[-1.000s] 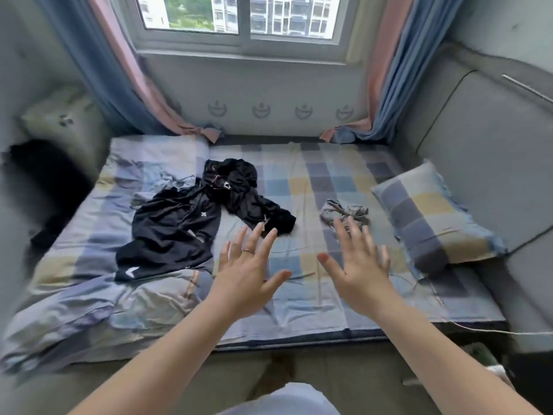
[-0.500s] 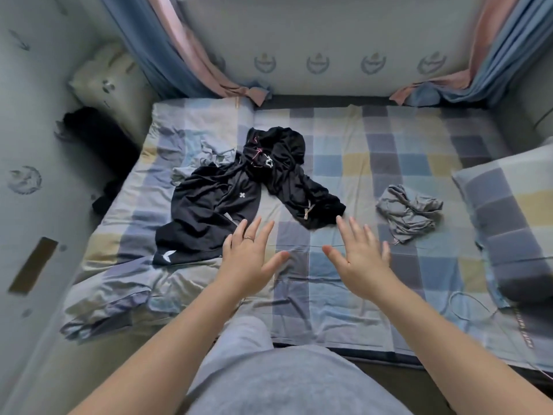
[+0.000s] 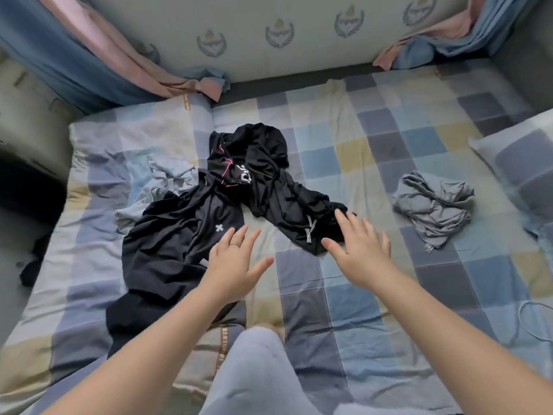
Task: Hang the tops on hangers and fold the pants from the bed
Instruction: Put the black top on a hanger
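Bed (image 3: 359,151): checked sheet in blue, grey and yellow, carrying all the clothes.
Black top (image 3: 167,244): spread crumpled on the bed's left half, with a small white cross mark; a pale blue garment (image 3: 170,178) lies partly under it.
Black drawstring garment (image 3: 278,199): bunched mid-bed, touching the top.
Pillow (image 3: 523,163): checked, at the right edge.
Grey garment (image 3: 434,205): crumpled, well apart from the black heap.
Right hand (image 3: 362,250): palm down, fingers straight and spread, tips over the drawstring end (contact cannot be told); grips nothing.
Left hand (image 3: 236,262): palm down, fingers splayed over the top's edge; grips nothing.
Ring (image 3: 235,244): on a left finger.
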